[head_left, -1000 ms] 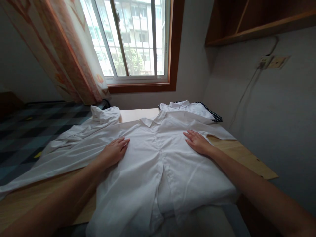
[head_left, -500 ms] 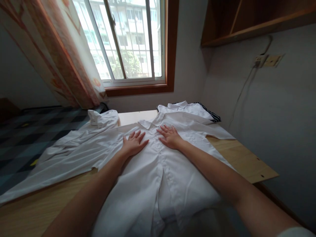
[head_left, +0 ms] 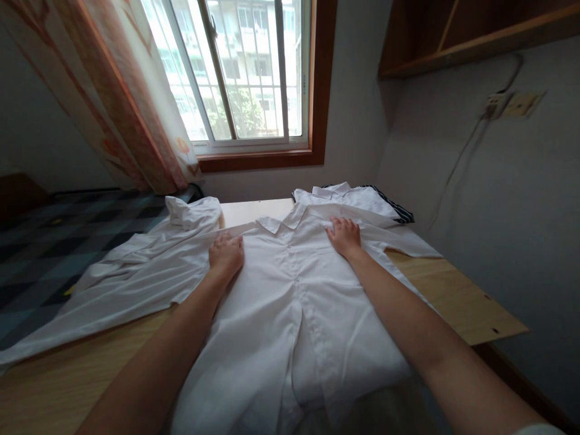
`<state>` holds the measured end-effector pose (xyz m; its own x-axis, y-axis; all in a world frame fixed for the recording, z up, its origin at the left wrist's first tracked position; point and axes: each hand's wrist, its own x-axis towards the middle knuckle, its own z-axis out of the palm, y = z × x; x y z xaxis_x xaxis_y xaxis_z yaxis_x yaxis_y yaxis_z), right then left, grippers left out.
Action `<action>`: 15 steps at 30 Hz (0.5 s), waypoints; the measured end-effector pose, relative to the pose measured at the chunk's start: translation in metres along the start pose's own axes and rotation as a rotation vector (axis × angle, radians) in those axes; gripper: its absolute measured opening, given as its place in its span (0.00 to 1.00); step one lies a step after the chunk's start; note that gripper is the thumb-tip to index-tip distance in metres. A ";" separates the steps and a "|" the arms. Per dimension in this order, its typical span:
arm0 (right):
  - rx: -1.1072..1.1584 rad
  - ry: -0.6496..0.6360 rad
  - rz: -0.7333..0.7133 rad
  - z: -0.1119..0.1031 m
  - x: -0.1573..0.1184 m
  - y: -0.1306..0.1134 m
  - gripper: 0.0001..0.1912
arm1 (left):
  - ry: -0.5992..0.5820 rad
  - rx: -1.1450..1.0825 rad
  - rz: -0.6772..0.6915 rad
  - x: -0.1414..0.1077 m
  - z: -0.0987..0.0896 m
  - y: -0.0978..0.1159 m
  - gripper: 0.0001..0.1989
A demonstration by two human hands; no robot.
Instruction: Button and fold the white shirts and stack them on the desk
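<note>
The white shirt (head_left: 267,296) lies front up across the wooden board (head_left: 466,299), collar toward the window (head_left: 254,78), with creases converging on the button placket. The left hand (head_left: 226,252) rests at one side of the chest, the right hand (head_left: 345,235) at the other, near the shoulder. Fingers on both are bent and fairly close together; whether they pinch cloth cannot be told. In my judgement, even pressure outward from the placket suits the fabric best, without dragging the collar askew.

Edges: the shirt hides much of the board's near edge. Bare wood shows at both sides, giving working room. Beyond the collar, a folded pile (head_left: 362,202) limits reach; leftward, bunched white cloth (head_left: 194,211) adjoins the checked bedding (head_left: 31,254).
</note>
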<state>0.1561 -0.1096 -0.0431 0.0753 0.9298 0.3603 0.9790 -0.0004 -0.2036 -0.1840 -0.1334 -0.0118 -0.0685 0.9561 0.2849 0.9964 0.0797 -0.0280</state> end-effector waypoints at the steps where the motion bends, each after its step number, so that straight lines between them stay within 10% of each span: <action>1: 0.010 0.018 0.018 -0.001 0.003 0.001 0.30 | 0.022 0.005 0.001 0.003 -0.002 -0.002 0.25; 10: 0.153 -0.016 0.320 -0.012 0.047 0.017 0.39 | -0.159 -0.005 -0.042 0.052 -0.013 -0.029 0.30; 15: 0.170 -0.042 0.349 -0.015 0.063 0.030 0.20 | -0.152 -0.059 -0.066 0.054 -0.024 -0.028 0.24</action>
<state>0.1928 -0.0566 -0.0131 0.3873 0.8987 0.2057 0.8503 -0.2619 -0.4566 -0.2141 -0.0906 0.0274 -0.1362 0.9813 0.1358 0.9904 0.1314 0.0435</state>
